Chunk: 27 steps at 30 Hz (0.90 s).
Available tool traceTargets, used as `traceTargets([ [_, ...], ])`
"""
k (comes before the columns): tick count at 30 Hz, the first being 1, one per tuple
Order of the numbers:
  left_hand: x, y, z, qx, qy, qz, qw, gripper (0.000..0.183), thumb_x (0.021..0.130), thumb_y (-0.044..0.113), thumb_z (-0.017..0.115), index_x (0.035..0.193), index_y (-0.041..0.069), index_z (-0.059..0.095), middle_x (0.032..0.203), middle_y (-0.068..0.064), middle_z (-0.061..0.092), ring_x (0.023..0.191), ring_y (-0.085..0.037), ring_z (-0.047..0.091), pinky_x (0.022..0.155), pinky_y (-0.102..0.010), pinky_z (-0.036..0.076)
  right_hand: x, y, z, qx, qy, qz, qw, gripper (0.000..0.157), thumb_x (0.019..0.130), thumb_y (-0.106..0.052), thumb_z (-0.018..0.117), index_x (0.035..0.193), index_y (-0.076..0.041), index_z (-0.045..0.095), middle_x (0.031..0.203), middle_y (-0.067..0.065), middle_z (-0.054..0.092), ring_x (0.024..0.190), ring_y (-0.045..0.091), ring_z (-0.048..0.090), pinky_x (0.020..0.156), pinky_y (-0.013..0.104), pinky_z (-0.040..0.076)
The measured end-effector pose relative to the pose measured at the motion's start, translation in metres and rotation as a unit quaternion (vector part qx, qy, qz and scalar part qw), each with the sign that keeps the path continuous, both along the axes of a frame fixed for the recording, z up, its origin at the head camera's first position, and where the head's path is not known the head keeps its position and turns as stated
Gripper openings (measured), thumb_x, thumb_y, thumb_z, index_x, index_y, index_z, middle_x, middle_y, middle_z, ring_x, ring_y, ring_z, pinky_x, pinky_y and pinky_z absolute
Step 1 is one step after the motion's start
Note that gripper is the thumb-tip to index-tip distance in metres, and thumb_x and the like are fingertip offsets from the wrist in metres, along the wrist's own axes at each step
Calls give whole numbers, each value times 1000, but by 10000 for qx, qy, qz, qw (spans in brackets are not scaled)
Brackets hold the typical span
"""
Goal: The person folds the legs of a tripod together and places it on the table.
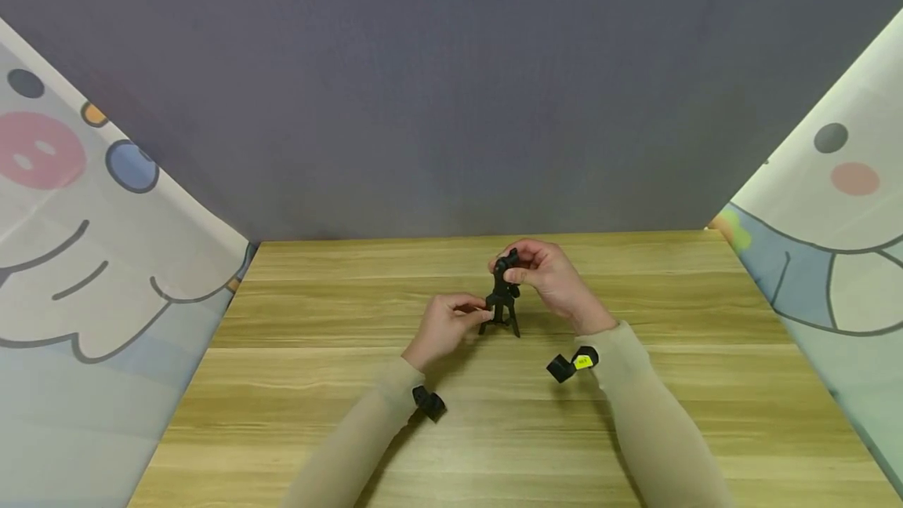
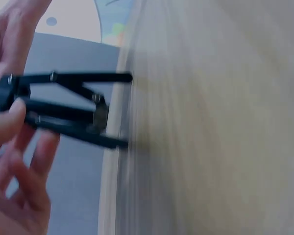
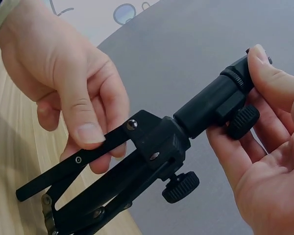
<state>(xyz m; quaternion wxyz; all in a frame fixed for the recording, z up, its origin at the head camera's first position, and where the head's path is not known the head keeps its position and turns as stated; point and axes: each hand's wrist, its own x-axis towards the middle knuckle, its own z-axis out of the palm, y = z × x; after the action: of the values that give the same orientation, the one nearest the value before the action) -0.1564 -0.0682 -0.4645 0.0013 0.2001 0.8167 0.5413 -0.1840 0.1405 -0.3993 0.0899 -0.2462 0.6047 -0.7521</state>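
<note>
Past two black wrist devices [image 1: 432, 408], the left hand [image 1: 444, 328] pinches one leg [image 3: 54, 174] of the single tripod [image 1: 502, 302], the right hand [image 1: 553, 281] grasping its top, apparently steadying it upright over one wooden table [image 1: 317, 296], two knobs [image 3: 182, 186] showing, one grey wall [image 1: 451, 100] beyond

High head view facing forward-down, close tilted wrist views, tripod [image 3: 161, 142] in all
</note>
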Motion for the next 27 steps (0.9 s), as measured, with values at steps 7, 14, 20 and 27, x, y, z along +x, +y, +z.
traceTargets([
  [7, -22, -11, -11, 188, -360, -1222, 9917, 17, 85, 16, 70, 101, 11, 72, 96, 3, 69, 88, -13, 63, 65, -33, 54, -3, 3, -2, 66, -18, 19, 10000, 14, 85, 1, 65, 98, -4, 65, 100, 8, 68, 95, 27, 64, 76, 33, 52],
  [14, -31, -10, -8, 106, -467, -1746, 9835, 16, 86, 6, 67, 101, 3, 67, 95, -5, 66, 88, -23, 62, 71, -31, 52, -4, 4, -3, 75, 2, 48, 10000, 14, 86, 1, 65, 99, -4, 65, 100, 8, 68, 95, 26, 63, 77, 32, 52],
  [20, -24, -9, 11, 178, -377, -2087, 9771, 15, 86, -3, 64, 101, -4, 62, 97, -15, 62, 86, -27, 61, 75, -36, 51, -3, 2, -4, 9, 34, 119, 9999, 14, 85, 2, 65, 98, -4, 65, 101, 16, 67, 97, 25, 64, 78, 32, 53],
  [27, -21, -12, 15, 303, -443, -2096, 9763, 14, 86, -3, 63, 100, -3, 62, 97, -14, 62, 89, -23, 61, 80, -37, 50, -3, -1, -7, -3, 69, 115, 9999, 14, 85, 3, 64, 97, -4, 65, 99, 15, 68, 97, 26, 64, 78, 33, 52],
])
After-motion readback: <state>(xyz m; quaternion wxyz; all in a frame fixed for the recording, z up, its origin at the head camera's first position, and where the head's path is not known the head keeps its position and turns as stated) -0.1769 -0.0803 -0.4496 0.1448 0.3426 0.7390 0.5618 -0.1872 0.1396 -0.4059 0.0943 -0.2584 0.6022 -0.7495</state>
